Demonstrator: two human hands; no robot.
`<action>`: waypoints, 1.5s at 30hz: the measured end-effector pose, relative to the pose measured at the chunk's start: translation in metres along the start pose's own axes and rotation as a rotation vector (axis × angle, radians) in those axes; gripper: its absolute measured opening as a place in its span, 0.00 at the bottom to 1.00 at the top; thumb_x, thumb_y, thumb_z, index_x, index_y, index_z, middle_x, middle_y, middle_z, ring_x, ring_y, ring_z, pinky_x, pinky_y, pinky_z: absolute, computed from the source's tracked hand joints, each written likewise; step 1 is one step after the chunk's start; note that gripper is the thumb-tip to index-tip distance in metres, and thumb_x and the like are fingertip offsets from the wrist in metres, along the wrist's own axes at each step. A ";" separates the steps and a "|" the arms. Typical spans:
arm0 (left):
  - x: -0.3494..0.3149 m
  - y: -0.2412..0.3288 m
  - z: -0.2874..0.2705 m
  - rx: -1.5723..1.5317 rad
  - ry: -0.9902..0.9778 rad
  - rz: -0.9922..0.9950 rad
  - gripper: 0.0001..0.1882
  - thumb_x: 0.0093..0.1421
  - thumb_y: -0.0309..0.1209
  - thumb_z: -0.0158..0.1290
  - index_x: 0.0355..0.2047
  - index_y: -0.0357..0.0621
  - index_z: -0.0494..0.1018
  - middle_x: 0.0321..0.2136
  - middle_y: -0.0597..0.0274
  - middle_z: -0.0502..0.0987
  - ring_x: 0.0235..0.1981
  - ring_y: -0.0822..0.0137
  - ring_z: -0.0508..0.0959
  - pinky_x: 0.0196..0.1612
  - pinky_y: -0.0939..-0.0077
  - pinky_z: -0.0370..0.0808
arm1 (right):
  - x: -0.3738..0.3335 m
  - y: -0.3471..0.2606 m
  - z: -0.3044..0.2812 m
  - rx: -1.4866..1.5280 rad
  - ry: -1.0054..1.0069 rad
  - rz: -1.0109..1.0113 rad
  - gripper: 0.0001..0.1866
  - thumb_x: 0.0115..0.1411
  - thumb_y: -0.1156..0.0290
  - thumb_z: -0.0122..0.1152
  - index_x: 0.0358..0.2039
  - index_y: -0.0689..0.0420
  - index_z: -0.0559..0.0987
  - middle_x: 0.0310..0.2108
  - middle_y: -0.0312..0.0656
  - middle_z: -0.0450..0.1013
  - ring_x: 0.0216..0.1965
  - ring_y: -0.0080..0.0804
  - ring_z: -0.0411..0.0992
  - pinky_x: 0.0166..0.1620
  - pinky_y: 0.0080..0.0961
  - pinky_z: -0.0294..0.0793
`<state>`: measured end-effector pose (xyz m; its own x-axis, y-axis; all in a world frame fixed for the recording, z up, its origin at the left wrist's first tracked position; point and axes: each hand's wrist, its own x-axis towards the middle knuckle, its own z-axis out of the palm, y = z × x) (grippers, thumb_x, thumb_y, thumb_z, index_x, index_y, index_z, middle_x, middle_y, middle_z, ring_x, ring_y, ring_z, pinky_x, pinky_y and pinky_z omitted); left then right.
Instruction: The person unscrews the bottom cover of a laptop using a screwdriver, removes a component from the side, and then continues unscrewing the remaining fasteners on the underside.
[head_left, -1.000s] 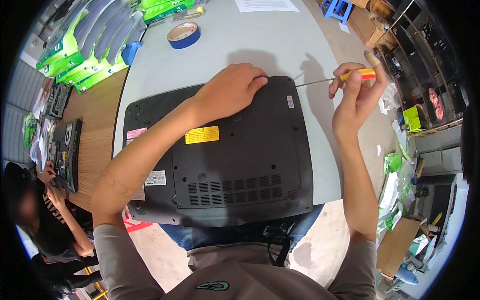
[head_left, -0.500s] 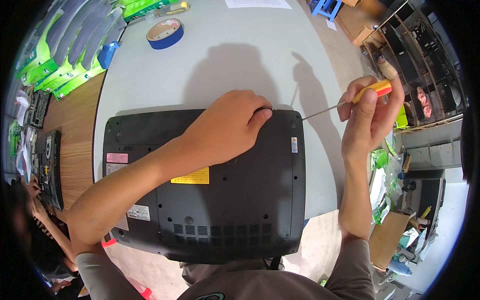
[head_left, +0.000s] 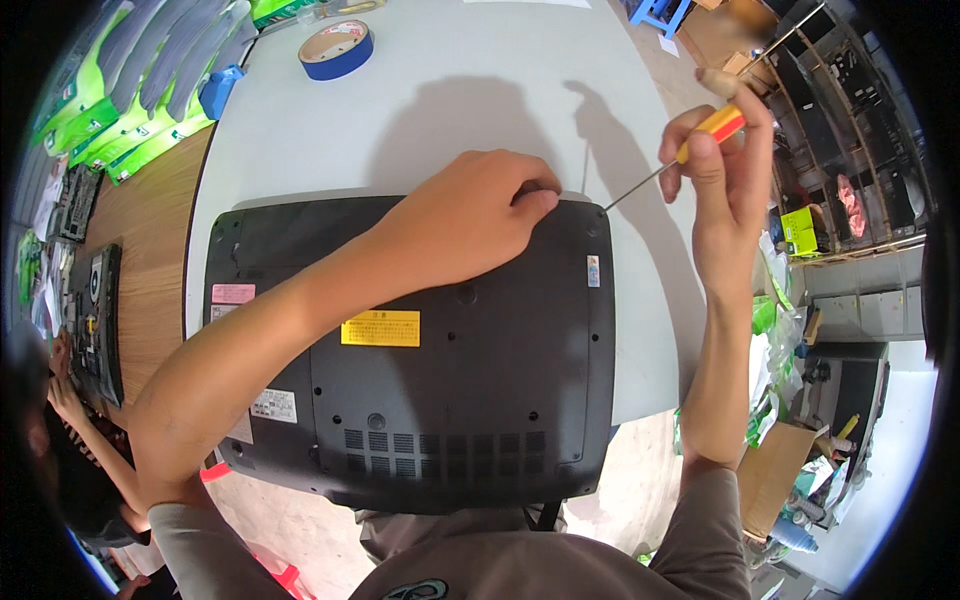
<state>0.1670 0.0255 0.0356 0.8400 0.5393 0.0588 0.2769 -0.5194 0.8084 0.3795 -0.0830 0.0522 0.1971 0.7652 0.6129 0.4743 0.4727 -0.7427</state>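
A black laptop [head_left: 480,375] lies with its underside up, vents and screw holes showing, its near edge reaching past the table toward my body. My left hand [head_left: 485,205] rests over its far edge, thumb and fingers closed on that edge; some fingertips are hidden beyond it. Off the laptop's far right corner, my right hand [head_left: 725,185] grips a screwdriver [head_left: 712,135] by its yellow and red handle. The thin shaft slants down to the left, and its tip meets that corner; whether it sits in a gap or a screw cannot be seen.
A blue roll of tape [head_left: 338,52] lies on the grey table [head_left: 270,140] at the far left. Green and grey packages [head_left: 150,80] are stacked left. Another person's arm [head_left: 100,440] is beside an opened laptop [head_left: 97,320]. A shelf [head_left: 830,130] and a cardboard box [head_left: 775,470] stand right.
My right hand has moved left and slightly up, and the screwdriver stands steeper, its tip still at the corner. My left hand stays on the far edge. The laptop sits slightly higher in view.
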 end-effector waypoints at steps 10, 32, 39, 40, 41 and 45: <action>0.036 0.007 0.028 -0.352 -0.068 0.202 0.10 0.68 0.28 0.57 0.41 0.31 0.82 0.37 0.53 0.86 0.40 0.64 0.84 0.53 0.70 0.77 | 0.025 -0.031 -0.004 -0.205 -0.306 -0.100 0.17 0.72 0.66 0.59 0.57 0.61 0.75 0.41 0.38 0.74 0.42 0.26 0.74 0.49 0.27 0.74; 0.030 0.017 0.035 -0.206 0.080 0.116 0.08 0.58 0.30 0.66 0.34 0.37 0.85 0.29 0.59 0.85 0.33 0.70 0.80 0.44 0.72 0.76 | 0.004 -0.026 -0.005 -0.058 0.003 -0.006 0.17 0.71 0.72 0.60 0.58 0.64 0.78 0.48 0.46 0.79 0.48 0.33 0.79 0.55 0.30 0.76; 0.032 0.015 0.038 -0.443 0.073 0.211 0.07 0.62 0.26 0.62 0.37 0.33 0.83 0.32 0.59 0.85 0.37 0.70 0.82 0.47 0.73 0.76 | 0.007 -0.017 -0.008 0.119 -0.122 -0.144 0.19 0.71 0.70 0.60 0.59 0.64 0.78 0.54 0.45 0.77 0.49 0.32 0.77 0.56 0.29 0.75; 0.032 0.015 0.037 -0.432 0.078 0.205 0.07 0.62 0.25 0.62 0.37 0.33 0.83 0.32 0.59 0.85 0.37 0.70 0.81 0.47 0.73 0.76 | 0.005 -0.016 -0.007 -0.009 -0.105 -0.189 0.19 0.71 0.70 0.60 0.59 0.64 0.78 0.54 0.46 0.77 0.51 0.32 0.76 0.55 0.28 0.74; 0.032 0.015 0.037 -0.419 0.081 0.186 0.06 0.62 0.25 0.62 0.36 0.32 0.83 0.32 0.59 0.85 0.37 0.70 0.81 0.48 0.73 0.76 | 0.005 -0.016 -0.007 -0.082 -0.067 -0.173 0.19 0.72 0.70 0.58 0.59 0.65 0.77 0.53 0.47 0.78 0.49 0.35 0.78 0.56 0.31 0.75; 0.032 0.016 0.039 -0.329 0.132 0.185 0.06 0.59 0.25 0.64 0.32 0.33 0.81 0.28 0.60 0.83 0.31 0.69 0.80 0.42 0.72 0.75 | 0.003 -0.020 -0.006 -0.041 -0.016 -0.089 0.19 0.72 0.70 0.58 0.59 0.67 0.76 0.50 0.49 0.79 0.46 0.38 0.80 0.56 0.36 0.77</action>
<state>0.2170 0.0088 0.0272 0.7888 0.5480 0.2783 -0.0557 -0.3873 0.9203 0.3758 -0.0926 0.0701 0.1388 0.7281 0.6713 0.5242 0.5211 -0.6736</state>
